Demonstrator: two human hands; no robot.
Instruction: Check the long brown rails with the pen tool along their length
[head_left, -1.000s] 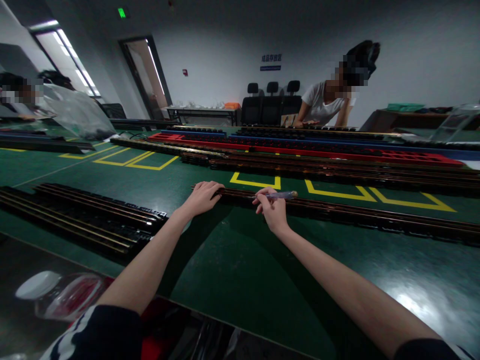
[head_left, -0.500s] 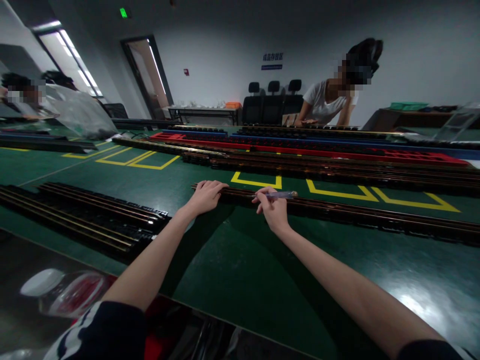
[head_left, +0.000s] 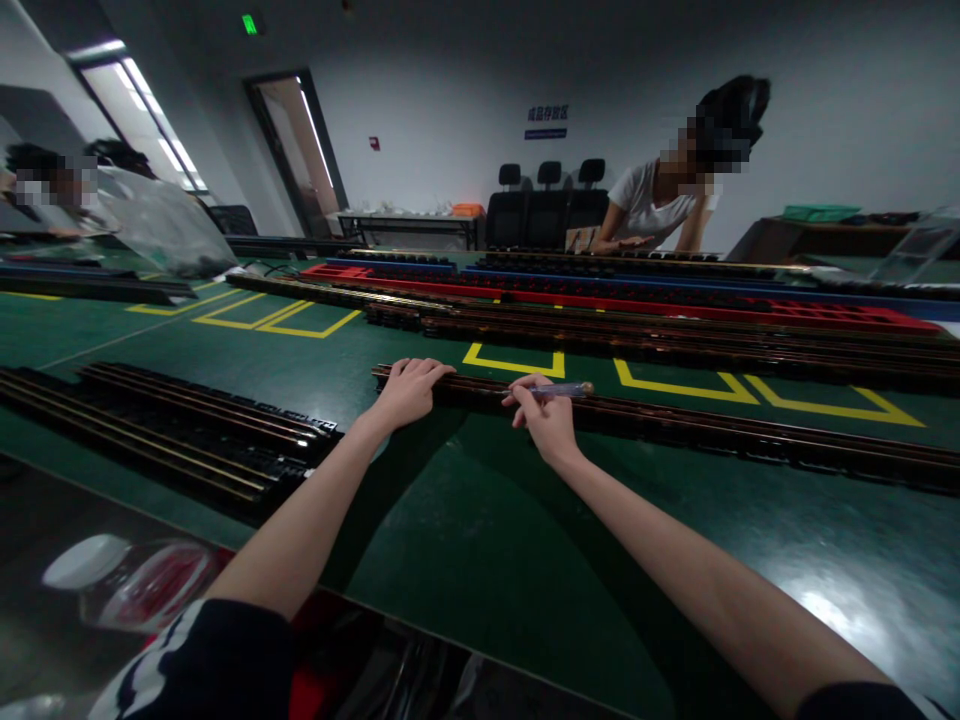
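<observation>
A long dark strip with coppery rails lies across the green table. Near its left end, my left hand is closed over the strip, fingers bent along its far edge. My right hand pinches a clear pen-like tool, whose rear end points right and whose tip meets the strip between my hands. The exact contact at the tip is too small to make out.
More dark strips lie at the left. Behind are stacked strips, a red tray and a plastic bag. A person leans at the far side. A lidded jar stands lower left.
My left hand has shifted slightly left, and a little more of the strip's left end shows. My right hand and the tool are almost unmoved.
</observation>
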